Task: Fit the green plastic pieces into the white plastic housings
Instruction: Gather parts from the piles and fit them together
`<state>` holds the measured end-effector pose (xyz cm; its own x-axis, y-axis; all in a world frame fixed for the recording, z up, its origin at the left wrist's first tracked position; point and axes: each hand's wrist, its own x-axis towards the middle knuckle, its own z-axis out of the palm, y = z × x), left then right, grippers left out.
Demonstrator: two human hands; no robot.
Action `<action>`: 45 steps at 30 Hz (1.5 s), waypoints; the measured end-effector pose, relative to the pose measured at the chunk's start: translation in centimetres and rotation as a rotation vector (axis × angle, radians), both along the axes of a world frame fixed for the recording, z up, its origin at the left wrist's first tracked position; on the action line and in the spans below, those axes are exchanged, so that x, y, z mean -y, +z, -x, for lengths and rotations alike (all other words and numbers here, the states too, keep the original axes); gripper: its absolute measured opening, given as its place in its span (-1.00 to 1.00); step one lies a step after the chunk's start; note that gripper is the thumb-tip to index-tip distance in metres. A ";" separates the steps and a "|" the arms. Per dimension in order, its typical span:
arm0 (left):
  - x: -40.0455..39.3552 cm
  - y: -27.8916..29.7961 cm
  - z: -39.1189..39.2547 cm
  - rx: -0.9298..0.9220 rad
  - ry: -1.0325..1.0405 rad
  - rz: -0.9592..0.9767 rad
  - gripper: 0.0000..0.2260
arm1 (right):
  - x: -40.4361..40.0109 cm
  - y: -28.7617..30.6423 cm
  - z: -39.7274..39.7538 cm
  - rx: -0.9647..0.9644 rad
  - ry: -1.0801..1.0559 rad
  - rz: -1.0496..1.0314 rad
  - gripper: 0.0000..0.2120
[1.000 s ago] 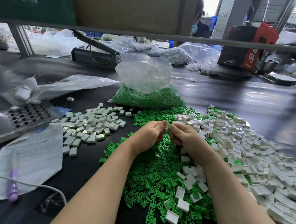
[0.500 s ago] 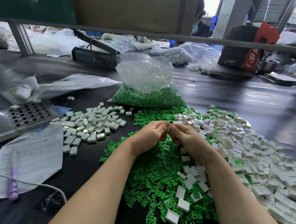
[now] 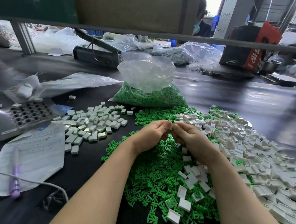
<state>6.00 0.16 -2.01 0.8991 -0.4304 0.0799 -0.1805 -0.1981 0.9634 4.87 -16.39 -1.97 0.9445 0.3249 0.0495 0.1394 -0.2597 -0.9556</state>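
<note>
Both hands meet over the heap, fingertips together: left hand (image 3: 151, 134) and right hand (image 3: 188, 138) pinch one small part (image 3: 171, 127) betw. them, prob. a green piece going into a housing; too small to confirm. Keep piece square to the opening, press w/ thumbs till flush.

Containers:
- Clear bag (image 3: 150, 88): green pieces.
- Loose green pieces (image 3: 157, 172) and empty white housings (image 3: 244, 151) heaped on table.
- Finished housings (image 3: 95, 124), left.
</note>
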 end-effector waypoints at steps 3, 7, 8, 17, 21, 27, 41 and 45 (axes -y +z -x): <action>-0.3 0.2 0.1 -0.012 -0.014 -0.030 -0.72 | -0.2 0.2 0.1 0.012 0.033 -0.010 -0.75; -0.7 0.7 0.2 -0.014 -0.005 -0.033 -0.75 | -0.3 0.2 0.2 0.015 0.043 -0.063 -0.73; -0.8 0.8 0.2 0.001 0.000 -0.049 -0.77 | -0.4 0.2 0.2 0.018 0.044 -0.069 -0.72; -2.0 1.9 0.1 0.077 0.090 0.041 -0.91 | -0.3 0.0 0.0 -0.050 0.051 -0.193 -0.65; -1.7 2.0 0.1 0.084 0.120 0.140 -0.85 | -0.2 -0.1 -0.4 -0.159 0.135 -0.314 -0.56; -0.8 1.7 0.1 0.048 0.139 0.227 -0.88 | -0.5 -0.2 -0.6 -0.255 0.271 -0.571 -0.60; -0.6 2.3 0.8 0.134 0.151 0.189 -0.83 | -0.5 -0.2 -0.2 -0.268 0.200 -0.645 -0.71; -0.6 2.5 0.9 0.150 0.155 0.167 -0.83 | -0.6 0.0 -0.1 -0.254 0.208 -0.647 -0.72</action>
<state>5.08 0.73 0.51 0.9258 -0.2586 0.2758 -0.3040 -0.0756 0.9497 4.94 -15.80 -1.96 0.8743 0.4788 0.0797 -0.1223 0.3763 -0.9184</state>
